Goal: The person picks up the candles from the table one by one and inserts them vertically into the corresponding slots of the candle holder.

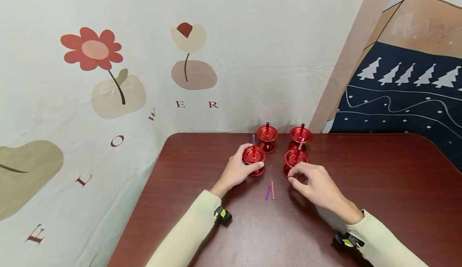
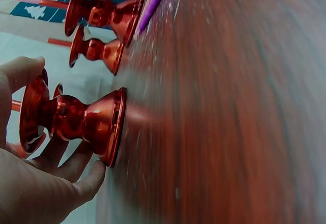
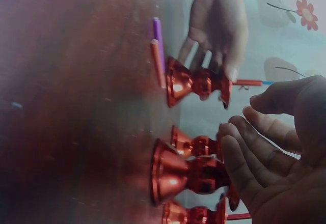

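Observation:
My left hand point(image 1: 238, 166) holds the front-left red metallic candle holder point(image 1: 254, 155), thumb and fingers around its dish. A thin blue candle point(image 1: 253, 139) stands upright in that holder's centre tube. At the front-right candle holder point(image 1: 296, 158), which bears a tilted pink candle point(image 1: 301, 142), my right hand point(image 1: 317, 183) hovers with loosely bent fingers and nothing between them. In the right wrist view its fingertips overlap a holder's dish point(image 3: 234, 196). The left wrist view shows the gripped holder's base point(image 2: 107, 127) at the tabletop.
Behind these stand two more red holders, one back left point(image 1: 267, 134) and one back right point(image 1: 300, 134). A purple candle point(image 1: 268, 193) and a pinkish-orange candle point(image 1: 272, 190) lie loose on the brown table point(image 1: 390, 187). Printed cloth point(image 1: 252, 58) hangs behind the table.

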The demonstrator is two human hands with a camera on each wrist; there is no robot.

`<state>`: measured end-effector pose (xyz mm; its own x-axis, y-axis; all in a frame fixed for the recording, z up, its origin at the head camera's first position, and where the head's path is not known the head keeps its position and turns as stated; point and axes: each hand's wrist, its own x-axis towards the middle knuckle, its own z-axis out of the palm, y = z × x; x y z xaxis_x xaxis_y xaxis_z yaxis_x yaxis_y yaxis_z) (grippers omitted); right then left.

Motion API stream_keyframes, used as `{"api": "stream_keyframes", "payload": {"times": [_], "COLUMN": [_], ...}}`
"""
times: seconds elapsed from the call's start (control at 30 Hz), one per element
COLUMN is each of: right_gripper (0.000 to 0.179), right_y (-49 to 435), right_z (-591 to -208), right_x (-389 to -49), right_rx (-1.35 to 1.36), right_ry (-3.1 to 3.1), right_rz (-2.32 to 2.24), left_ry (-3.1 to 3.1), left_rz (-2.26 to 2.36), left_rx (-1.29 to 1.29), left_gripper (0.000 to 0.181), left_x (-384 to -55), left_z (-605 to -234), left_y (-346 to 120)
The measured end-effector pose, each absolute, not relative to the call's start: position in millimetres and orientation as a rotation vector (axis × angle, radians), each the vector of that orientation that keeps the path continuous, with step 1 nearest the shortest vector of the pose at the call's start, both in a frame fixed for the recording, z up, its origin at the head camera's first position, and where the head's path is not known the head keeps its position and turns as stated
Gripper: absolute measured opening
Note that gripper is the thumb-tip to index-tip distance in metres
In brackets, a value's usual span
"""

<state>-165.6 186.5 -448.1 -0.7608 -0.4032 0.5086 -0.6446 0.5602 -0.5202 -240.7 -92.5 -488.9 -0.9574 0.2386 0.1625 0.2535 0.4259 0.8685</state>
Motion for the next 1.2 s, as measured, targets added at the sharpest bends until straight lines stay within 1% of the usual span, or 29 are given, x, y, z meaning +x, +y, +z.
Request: {"api": "stream_keyframes", "payload": {"times": [0.13, 0.2, 0.33, 0.47, 0.57, 0.73, 0.8, 0.97, 1.2], "right_gripper": [0.022, 0.019, 0.013, 0.010, 0.015, 0.030, 0.033, 0.032, 0.031], "right_y": [183, 180, 171, 163, 159, 158, 158, 156, 154], "right_z": [-455, -458, -462, -470, -488, -529, -539, -546, -538], "right_x": [-162, -162, -164, -166, -173, -193, -199, -203, -199], "right_rx": [0.894, 0.909, 0.928, 0.941, 0.958, 0.943, 0.925, 0.917, 0.902], "right_ry": [-2.534, -2.593, -2.712, -2.744, -2.684, -2.674, -2.708, -2.752, -2.750], "right_rz": [1.037, 1.050, 1.057, 1.040, 1.027, 0.909, 0.833, 0.732, 0.727], "left_ry": [-2.630, -2.650, -2.684, -2.679, -2.674, -2.697, -2.708, -2.718, -2.736], "left_rz": [-1.584, -1.625, -1.655, -1.627, -1.569, -1.565, -1.610, -1.620, -1.637], "left_rx": [-0.517, -0.500, -0.471, -0.502, -0.534, -0.518, -0.495, -0.465, -0.490], "left_gripper": [0.073, 0.074, 0.075, 0.074, 0.074, 0.075, 0.077, 0.076, 0.077], "left_x": [-248, -241, -235, -236, -243, -239, -232, -228, -227], "left_z": [-501, -486, -474, -477, -488, -482, -470, -466, -465], "left_y": [-83, -76, -65, -57, -53, -46, -44, -42, -47]}}
